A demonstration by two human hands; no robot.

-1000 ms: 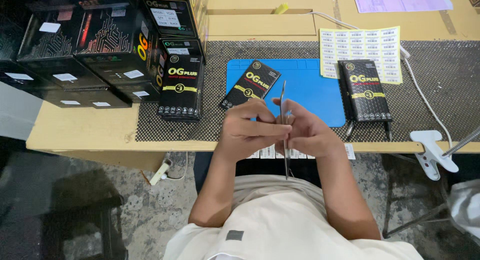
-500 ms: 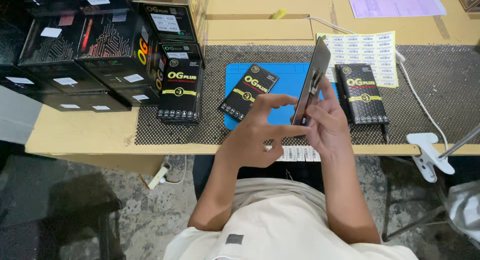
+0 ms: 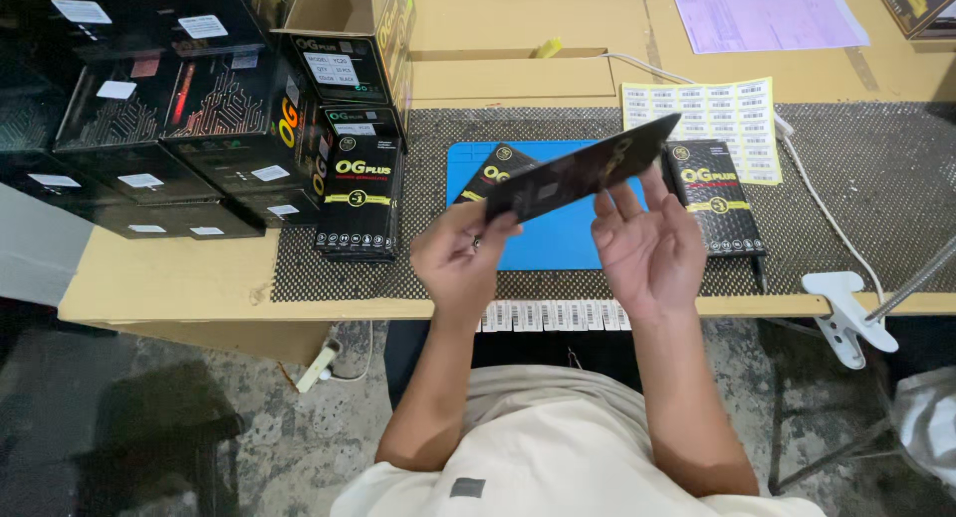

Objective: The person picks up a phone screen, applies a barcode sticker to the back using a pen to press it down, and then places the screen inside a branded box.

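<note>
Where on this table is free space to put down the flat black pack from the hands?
Free: the blue mat under the flat black pack, and the mesh right of the label sheet. Crowded: the black boxes at left.

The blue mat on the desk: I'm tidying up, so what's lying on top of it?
On the blue mat lies one flat black packet. The black packet held in both hands covers the mat's middle, so anything there is hidden.
</note>
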